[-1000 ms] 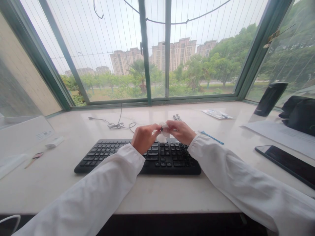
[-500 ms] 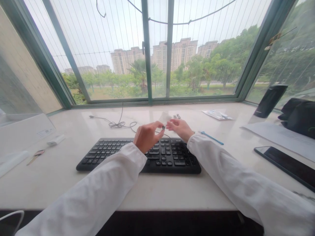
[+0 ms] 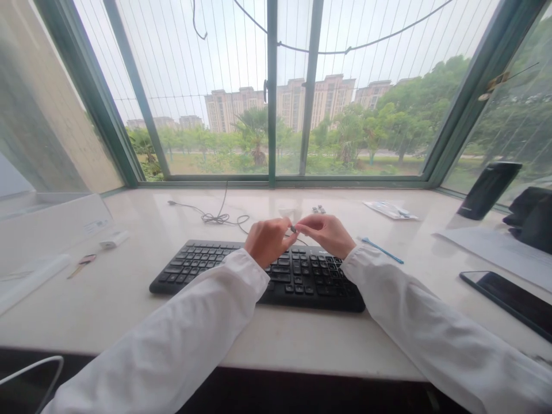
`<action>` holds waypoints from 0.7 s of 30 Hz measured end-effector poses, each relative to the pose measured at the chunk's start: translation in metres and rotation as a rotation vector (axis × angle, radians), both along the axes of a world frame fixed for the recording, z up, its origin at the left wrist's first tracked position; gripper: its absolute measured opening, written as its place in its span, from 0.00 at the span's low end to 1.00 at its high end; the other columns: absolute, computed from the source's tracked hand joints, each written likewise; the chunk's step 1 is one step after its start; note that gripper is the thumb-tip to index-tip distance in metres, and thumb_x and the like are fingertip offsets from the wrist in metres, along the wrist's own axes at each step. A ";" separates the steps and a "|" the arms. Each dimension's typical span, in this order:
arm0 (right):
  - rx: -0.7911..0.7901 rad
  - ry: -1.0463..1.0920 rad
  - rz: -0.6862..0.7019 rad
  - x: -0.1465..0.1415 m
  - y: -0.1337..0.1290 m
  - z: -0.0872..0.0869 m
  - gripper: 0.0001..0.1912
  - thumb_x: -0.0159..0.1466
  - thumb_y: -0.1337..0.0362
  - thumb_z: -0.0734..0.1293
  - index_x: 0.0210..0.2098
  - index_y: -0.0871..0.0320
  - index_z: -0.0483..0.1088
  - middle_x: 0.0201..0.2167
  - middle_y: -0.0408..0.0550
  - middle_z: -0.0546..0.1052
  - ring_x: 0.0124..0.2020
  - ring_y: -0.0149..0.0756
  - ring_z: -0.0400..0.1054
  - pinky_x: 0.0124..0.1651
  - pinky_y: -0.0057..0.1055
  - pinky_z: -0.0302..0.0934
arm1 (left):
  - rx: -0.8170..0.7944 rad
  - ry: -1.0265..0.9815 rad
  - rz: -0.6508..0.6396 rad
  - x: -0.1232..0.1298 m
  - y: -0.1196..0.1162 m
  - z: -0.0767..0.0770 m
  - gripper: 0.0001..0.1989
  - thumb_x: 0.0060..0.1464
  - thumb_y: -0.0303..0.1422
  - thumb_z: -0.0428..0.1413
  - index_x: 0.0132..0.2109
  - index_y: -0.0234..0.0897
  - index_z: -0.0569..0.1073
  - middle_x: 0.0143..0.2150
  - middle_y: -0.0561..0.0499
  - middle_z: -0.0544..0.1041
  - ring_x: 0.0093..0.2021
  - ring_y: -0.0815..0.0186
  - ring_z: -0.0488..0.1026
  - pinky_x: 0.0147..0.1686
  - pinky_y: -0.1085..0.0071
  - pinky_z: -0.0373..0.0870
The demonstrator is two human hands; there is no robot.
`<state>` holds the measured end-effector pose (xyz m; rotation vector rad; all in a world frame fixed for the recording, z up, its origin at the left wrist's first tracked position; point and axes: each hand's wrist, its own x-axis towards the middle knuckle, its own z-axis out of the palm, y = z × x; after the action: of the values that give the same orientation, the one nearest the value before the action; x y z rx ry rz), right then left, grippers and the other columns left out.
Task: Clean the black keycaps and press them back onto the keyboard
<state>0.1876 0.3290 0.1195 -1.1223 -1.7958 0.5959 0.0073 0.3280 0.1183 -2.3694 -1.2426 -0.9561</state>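
Note:
My left hand [image 3: 268, 238] pinches a small dark piece [image 3: 293, 229], perhaps a keycap, above the back edge of a black keyboard [image 3: 314, 296]. My right hand [image 3: 326, 232] meets it from the right, thumb and fingertips pressed together at the same piece. Whether the right fingers hold anything else is too small to tell. The keyboard lies flat on the white table, partly covered by my hands and sleeves. Behind my hands sit several small grey pieces [image 3: 318, 209] and a pale, thin item [image 3: 282, 214].
A coiled cable [image 3: 215, 218] lies behind the keyboard. To the right are a blue stick [image 3: 383, 250], a plastic packet [image 3: 390, 210], a phone [image 3: 509, 299], paper [image 3: 495, 253] and a black upright object [image 3: 489, 190]. A key [image 3: 81, 264] and white box [image 3: 56, 221] are left.
The view has shifted, so the scene sits farther right. My right fingertips have closed in on the small dark piece beside my left fingertips.

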 end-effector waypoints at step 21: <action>-0.519 -0.175 0.091 0.070 -0.013 0.017 0.26 0.49 0.46 0.73 0.35 0.64 0.76 0.30 0.50 0.78 0.27 0.29 0.66 0.34 0.29 0.61 | -0.038 0.012 -0.179 0.008 -0.016 -0.002 0.17 0.62 0.43 0.48 0.37 0.42 0.79 0.31 0.52 0.81 0.30 0.66 0.76 0.26 0.73 0.55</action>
<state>0.2577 0.3162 0.1361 -1.4776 -1.9022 1.0899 0.0153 0.3124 0.1164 -2.5462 -1.0671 -0.9774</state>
